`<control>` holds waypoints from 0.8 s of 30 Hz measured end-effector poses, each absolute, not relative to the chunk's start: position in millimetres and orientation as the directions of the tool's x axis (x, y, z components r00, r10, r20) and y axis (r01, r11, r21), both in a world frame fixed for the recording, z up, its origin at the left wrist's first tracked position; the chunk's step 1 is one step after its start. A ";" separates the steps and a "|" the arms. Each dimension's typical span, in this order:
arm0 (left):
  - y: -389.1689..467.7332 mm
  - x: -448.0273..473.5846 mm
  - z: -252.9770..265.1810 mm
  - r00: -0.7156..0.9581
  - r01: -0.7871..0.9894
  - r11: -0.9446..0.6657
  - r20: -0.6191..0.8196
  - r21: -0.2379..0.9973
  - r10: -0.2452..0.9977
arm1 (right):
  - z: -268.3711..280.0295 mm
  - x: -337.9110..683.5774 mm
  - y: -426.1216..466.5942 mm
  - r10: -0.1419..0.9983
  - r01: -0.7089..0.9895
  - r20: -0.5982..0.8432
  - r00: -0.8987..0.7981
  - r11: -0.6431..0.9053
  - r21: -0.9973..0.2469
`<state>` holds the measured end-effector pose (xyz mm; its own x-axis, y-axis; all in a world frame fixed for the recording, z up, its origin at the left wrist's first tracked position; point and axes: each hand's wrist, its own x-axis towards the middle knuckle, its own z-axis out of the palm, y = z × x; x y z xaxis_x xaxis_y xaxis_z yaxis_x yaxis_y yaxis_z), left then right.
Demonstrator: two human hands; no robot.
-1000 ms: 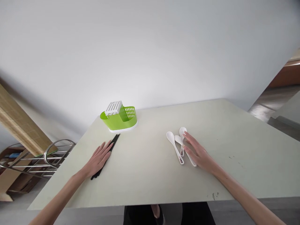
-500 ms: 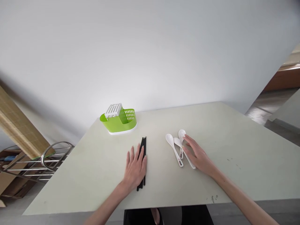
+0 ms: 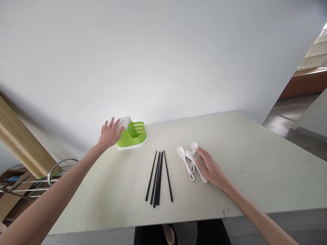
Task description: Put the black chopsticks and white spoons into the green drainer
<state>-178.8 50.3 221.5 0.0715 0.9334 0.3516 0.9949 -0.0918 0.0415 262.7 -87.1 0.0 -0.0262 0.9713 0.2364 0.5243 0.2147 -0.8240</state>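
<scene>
Nearest the person, a loose bundle of thin black chopsticks (image 3: 158,177) lies flat on the pale, matte table (image 3: 255,177), close to its near edge. Their long axis runs almost straight away from the person, fanning slightly at the near ends. No hand touches them.

Just to the right of the chopsticks sit three white ceramic soup spoons (image 3: 188,159) with small printed marks on the handles. Their bowls point away and their handles angle back toward the near right. The right hand (image 3: 211,167) rests flat and open on the table, fingers extended, lying over the handle of the rightmost spoon. It presses on the spoon rather than gripping it.

Farther back, toward the far-left corner of the table, stands a lime-green plastic cutlery holder with a white slotted insert and white base (image 3: 133,135). The left hand (image 3: 110,133) is stretched out to it, open with fingers spread. It is at the holder's left side and seems to touch the white insert, though contact is hard to confirm. The holder lies up and left of the chopsticks, so the left hand is far nearer to it than the right.

Off the table's left edge are a chrome wire rack (image 3: 38,177) and a woven bamboo mat (image 3: 17,136).
</scene>
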 end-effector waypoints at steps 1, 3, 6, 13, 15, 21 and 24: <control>54.2 -182.6 220.0 0.051 0.995 -0.076 0.307 0.071 0.950 | -0.7 263.0 -86.9 0.970 0.523 0.243 -0.027 0.221 -0.823; 57.3 -183.6 215.4 0.022 0.991 -0.056 0.272 0.120 0.962 | -2.0 263.5 -86.4 0.966 0.519 0.255 -0.029 0.233 -0.822; 54.8 -173.1 209.8 -0.010 0.987 -0.036 0.292 0.155 0.956 | -3.1 263.6 -85.9 0.968 0.526 0.248 -0.027 0.225 -0.820; 53.1 -130.9 201.2 0.033 0.981 -0.094 0.330 0.170 0.943 | -0.9 262.4 -85.8 0.970 0.542 0.243 -0.005 0.207 -0.814; 54.9 -114.5 198.0 0.057 0.975 -0.125 0.335 0.184 0.940 | 0.1 262.6 -85.8 0.969 0.537 0.246 0.008 0.203 -0.819; 61.1 -50.9 187.0 0.155 0.946 -0.239 0.340 0.221 0.928 | 1.2 263.3 -85.3 0.963 0.520 0.260 0.075 0.185 -0.834; 63.2 -16.6 183.0 0.184 0.926 -0.273 0.321 0.261 0.929 | 0.4 263.5 -83.5 0.952 0.519 0.291 0.097 0.202 -0.831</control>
